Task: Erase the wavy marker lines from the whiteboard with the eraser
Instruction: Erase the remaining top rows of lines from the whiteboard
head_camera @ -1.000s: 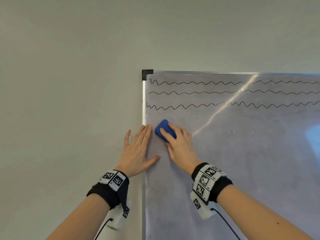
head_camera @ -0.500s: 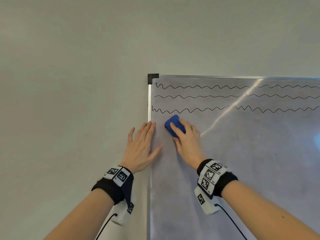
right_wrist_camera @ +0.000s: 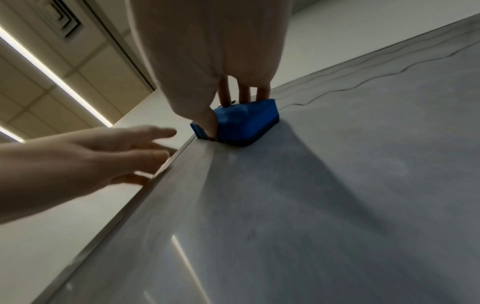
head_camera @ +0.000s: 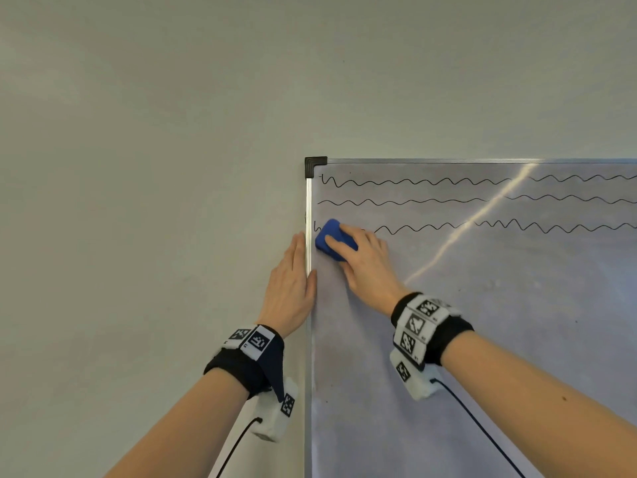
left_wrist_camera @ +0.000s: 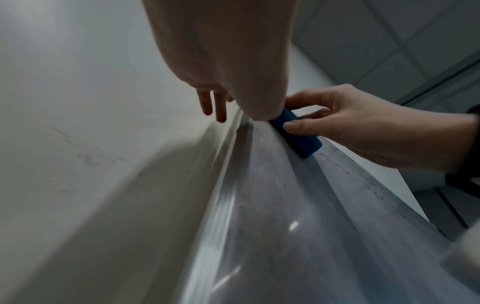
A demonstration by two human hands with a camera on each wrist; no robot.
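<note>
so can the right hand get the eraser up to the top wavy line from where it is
Probably yes. The right hand grips the eraser on the lowest line, and only bare whiteboard and the middle line lie below the top wavy line. The left hand rests aside at the frame.

A plain, pale grey-green wall (head_camera: 144, 139) fills the head view — matte, unmarked, evenly lit. From the right wrist view, a panelled ceiling (right_wrist_camera: 39, 98) shows overhead, crossed by a long bright light strip (right_wrist_camera: 55, 77) with a slatted air vent (right_wrist_camera: 63, 19) beside it. The left wrist view shows grey ceiling tiles (left_wrist_camera: 384, 41) — dimmer.
</note>
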